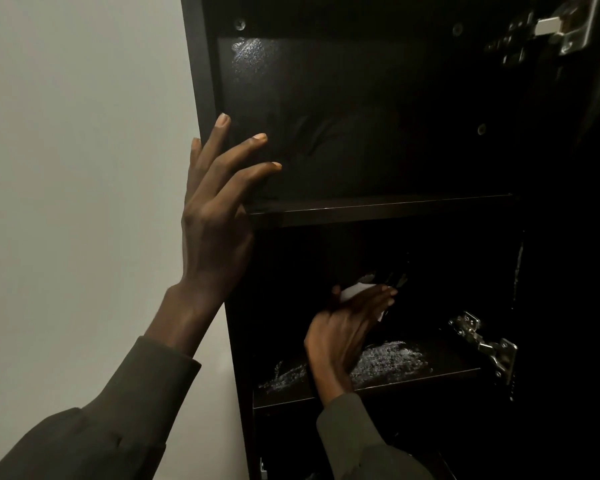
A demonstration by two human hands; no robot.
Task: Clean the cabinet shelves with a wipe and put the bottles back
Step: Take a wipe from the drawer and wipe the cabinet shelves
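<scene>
One wipe [355, 292], bunched in right hand [343, 334], fingers curled round it, inside lower bay above wet lower shelf [388, 365]. Shelf runs left-right, directly below the fingers. Left hand [219, 209] splayed flat on cabinet edge [196, 81], further off. Bottles not visible.

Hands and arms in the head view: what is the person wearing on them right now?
Both arms are in long, dark olive-grey sleeves of a plain, smooth fabric with folded cuffs that end at the wrists. The left sleeve and the right sleeve look like the same garment. The left hand and the right hand are bare: no gloves, rings, watch or bracelets show. The fingernails are short and unpainted.
</scene>
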